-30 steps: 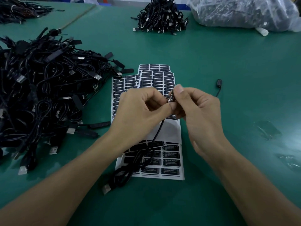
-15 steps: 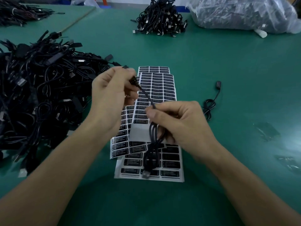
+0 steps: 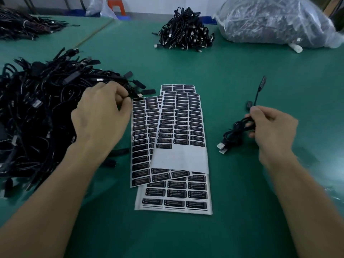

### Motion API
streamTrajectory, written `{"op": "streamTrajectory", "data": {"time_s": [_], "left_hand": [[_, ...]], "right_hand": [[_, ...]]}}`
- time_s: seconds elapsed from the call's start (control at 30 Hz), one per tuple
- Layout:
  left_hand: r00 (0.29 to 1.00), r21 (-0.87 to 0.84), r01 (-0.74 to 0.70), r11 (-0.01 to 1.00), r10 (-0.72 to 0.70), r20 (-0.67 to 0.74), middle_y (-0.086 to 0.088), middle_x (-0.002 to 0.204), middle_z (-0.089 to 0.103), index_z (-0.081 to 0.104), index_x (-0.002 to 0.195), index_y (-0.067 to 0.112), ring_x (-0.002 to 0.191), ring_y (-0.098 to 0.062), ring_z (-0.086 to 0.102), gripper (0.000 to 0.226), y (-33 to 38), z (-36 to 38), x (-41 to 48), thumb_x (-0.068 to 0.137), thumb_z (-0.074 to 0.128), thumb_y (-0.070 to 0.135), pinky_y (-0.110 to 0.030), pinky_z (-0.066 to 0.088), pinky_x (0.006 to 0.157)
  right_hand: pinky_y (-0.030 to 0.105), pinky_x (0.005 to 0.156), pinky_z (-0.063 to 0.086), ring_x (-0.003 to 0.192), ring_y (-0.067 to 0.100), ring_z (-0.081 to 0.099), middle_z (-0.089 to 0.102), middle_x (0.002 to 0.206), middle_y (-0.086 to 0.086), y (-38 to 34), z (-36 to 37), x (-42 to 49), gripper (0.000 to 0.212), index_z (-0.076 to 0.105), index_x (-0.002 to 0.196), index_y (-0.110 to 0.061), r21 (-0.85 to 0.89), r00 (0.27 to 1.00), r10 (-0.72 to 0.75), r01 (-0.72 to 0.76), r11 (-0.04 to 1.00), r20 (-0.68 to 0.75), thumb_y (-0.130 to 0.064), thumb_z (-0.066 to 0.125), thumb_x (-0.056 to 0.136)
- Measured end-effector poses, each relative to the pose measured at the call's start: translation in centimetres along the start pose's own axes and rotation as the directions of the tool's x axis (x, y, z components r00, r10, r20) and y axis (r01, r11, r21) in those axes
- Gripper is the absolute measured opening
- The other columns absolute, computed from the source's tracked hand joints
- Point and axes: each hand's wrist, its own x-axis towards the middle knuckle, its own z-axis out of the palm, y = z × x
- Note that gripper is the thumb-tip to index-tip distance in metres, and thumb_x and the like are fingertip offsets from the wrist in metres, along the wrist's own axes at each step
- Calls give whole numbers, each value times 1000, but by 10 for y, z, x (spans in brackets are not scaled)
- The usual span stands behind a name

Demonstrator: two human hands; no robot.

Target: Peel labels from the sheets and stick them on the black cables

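labels (image 3: 181, 118) lie in black rows on several overlapping sheets (image 3: 168, 192) in the middle of the green tabletop (image 3: 260, 71), between the two hands. the top sheet (image 3: 180, 159) has a bare white band across its lower part, with one lone label on the row just above it, so a few rows look used up. most of that sheet and the sheets under it are full, so i judge the job far from done. the right hand (image 3: 271, 127) grips a coiled black cable (image 3: 236, 133) to the right of the sheets, its usb plug (image 3: 222, 147) hanging low near the tabletop. whether this cable carries a label cannot be seen. the left hand (image 3: 101, 118) is at the edge of the big cable pile (image 3: 37, 108) on the left, fingers curled among the cables, but whether it holds one i cannot tell. a smaller cable heap (image 3: 184, 34) sits at the far side. the only container is a clear plastic bag (image 3: 275, 21) at the far right, stuffed with dark cables.
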Motion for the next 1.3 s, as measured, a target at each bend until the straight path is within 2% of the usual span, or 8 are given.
{"op": "streamTrajectory", "data": {"time_s": [0.13,0.33,0.57,0.73,0.9,1.13,1.2,1.3], "left_hand": [[1000,114,4,993,-6,12,-7,120,53,61,121,23,115,-32,50,32,-6,2,3,91,71,25,-43,45,69],[985,97,17,995,-33,170,-12,134,40,50,143,15,120,-33,42,63,-18,7,4,85,74,3,-40,45,87],[999,54,-17,998,14,48,-14,127,45,64,131,10,115,-34,48,33,-27,8,9,98,62,13,-38,46,84],[983,49,-134,990,139,-123,-13,111,60,72,123,17,106,-39,48,32,-23,6,9,102,56,34,-38,39,77],[742,61,-407,911,369,-560,-12,98,72,75,110,11,89,-39,65,21,-16,-2,13,103,61,24,-49,44,76],[462,-30,-789,614,560,-688,-15,91,60,68,112,4,69,-29,58,16,9,1,10,98,63,-1,-37,47,56],[428,-41,-839,542,612,-665,-14,78,57,68,116,9,63,-19,47,23,25,1,1,96,66,-1,-30,37,48],[507,-85,-842,532,728,-462,-10,71,56,61,129,19,59,-15,39,38,38,4,-15,95,70,4,-30,35,39]], "right_hand": [[17,62,53,56,-2,62,71,70,-15,5,1,-1,8,75,93,-29,-59,999,-45,46,997,19,-27,68,91],[0,61,43,70,-13,61,68,81,-21,5,4,-9,12,71,93,-33,-185,992,-116,122,975,41,-24,71,85],[31,81,52,87,15,63,67,94,-3,8,9,-15,13,67,93,-35,-219,976,-205,216,951,73,-25,66,87],[25,76,47,87,14,61,65,97,-1,8,10,-15,13,66,95,-35,-208,978,-202,210,955,58,-25,65,87],[11,72,40,88,15,59,65,102,3,5,11,-18,16,64,93,-37,-232,963,-263,268,935,52,-21,64,89],[5,66,37,71,0,50,61,98,4,-2,12,-29,17,63,97,-34,-207,913,-397,409,889,96,-19,66,88],[10,66,39,68,2,49,57,88,-4,-5,14,-38,21,63,103,-33,-136,851,-487,516,846,197,-24,68,86],[16,61,40,63,7,47,56,79,-9,-8,19,-54,38,63,119,-29,8,679,-587,651,759,441,-24,73,84]]}}
